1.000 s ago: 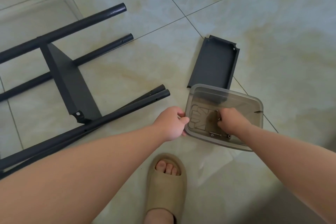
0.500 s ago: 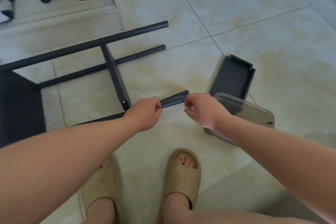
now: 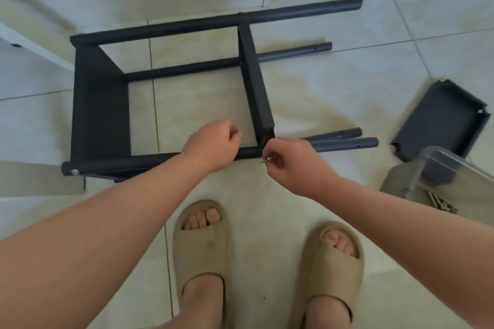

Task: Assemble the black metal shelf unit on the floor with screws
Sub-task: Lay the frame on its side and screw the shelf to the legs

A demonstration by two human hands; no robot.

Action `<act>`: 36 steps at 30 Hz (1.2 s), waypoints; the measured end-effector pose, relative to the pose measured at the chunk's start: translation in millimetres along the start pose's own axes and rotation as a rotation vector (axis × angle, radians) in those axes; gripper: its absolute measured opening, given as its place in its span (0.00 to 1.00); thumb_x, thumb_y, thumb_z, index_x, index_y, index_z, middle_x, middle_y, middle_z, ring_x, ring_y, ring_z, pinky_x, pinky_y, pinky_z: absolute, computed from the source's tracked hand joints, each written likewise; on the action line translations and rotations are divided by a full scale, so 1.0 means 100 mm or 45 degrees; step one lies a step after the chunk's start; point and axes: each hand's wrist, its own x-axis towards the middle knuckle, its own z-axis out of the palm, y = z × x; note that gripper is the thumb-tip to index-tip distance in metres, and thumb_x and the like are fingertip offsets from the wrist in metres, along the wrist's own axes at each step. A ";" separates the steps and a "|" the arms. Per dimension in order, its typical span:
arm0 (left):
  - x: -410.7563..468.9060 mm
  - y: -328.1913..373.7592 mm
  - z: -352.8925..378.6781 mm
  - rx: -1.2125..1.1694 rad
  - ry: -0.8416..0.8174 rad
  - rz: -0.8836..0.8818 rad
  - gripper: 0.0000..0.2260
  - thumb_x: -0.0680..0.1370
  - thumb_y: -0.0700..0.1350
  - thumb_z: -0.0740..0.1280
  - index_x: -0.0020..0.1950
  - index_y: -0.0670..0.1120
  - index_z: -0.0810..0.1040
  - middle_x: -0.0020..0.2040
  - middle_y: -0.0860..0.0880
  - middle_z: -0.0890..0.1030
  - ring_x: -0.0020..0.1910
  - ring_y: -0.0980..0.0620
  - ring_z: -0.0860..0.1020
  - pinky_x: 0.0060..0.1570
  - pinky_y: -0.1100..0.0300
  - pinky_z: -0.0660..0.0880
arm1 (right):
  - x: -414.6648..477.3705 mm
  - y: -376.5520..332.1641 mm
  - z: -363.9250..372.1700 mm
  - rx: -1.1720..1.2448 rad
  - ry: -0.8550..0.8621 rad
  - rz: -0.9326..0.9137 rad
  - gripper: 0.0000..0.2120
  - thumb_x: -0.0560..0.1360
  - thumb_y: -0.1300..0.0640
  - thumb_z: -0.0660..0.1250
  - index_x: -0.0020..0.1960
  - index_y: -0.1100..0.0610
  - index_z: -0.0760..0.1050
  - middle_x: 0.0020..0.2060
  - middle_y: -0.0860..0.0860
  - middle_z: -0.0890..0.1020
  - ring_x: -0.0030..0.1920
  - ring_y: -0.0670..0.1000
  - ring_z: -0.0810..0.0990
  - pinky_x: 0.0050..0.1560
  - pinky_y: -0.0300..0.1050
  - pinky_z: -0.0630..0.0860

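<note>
Shelf frame [image 3: 254,83] lies sideways on floor [image 3: 320,88]: stiff painted metal, likely light, slippery. Your left hand [image 3: 211,147] wraps front pole [image 3: 133,162] beside joint, good place to steady it. Your right hand [image 3: 294,163] pinches 1 screw [image 3: 267,160], tiny, easy to drop; hold by head, tip toward hole.

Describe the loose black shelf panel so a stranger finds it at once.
Start from the black frame lying on the floor. Right of its pole ends, a flat black tray lies partly behind a clear plastic box. Unlike the shelves in the frame, it joins no pole.
</note>
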 end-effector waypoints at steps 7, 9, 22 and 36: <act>0.03 0.02 0.07 0.077 -0.257 0.121 0.11 0.80 0.53 0.64 0.60 0.54 0.80 0.53 0.51 0.82 0.51 0.48 0.79 0.53 0.48 0.78 | -0.04 0.15 0.12 0.111 0.179 0.074 0.05 0.73 0.65 0.72 0.47 0.58 0.82 0.35 0.46 0.79 0.39 0.46 0.77 0.42 0.31 0.72; 0.03 0.03 0.07 0.057 -0.261 0.134 0.11 0.79 0.54 0.66 0.60 0.53 0.80 0.53 0.52 0.82 0.50 0.48 0.79 0.53 0.48 0.78 | -0.05 0.17 0.12 0.177 0.177 0.152 0.04 0.75 0.63 0.72 0.48 0.57 0.83 0.35 0.44 0.79 0.40 0.45 0.78 0.43 0.27 0.72; -0.02 0.08 -0.03 -0.094 -0.305 0.139 0.09 0.80 0.53 0.66 0.60 0.60 0.79 0.46 0.59 0.79 0.44 0.59 0.76 0.47 0.58 0.74 | -0.29 0.18 0.14 0.455 0.288 0.184 0.04 0.75 0.63 0.74 0.47 0.56 0.82 0.38 0.45 0.83 0.40 0.47 0.82 0.44 0.35 0.77; -0.07 0.14 -0.13 -0.213 -0.387 0.142 0.09 0.81 0.51 0.67 0.60 0.62 0.79 0.43 0.56 0.80 0.37 0.57 0.76 0.38 0.60 0.69 | -0.31 0.17 0.12 0.423 0.367 0.009 0.03 0.75 0.65 0.73 0.49 0.62 0.83 0.40 0.51 0.83 0.41 0.48 0.83 0.46 0.36 0.79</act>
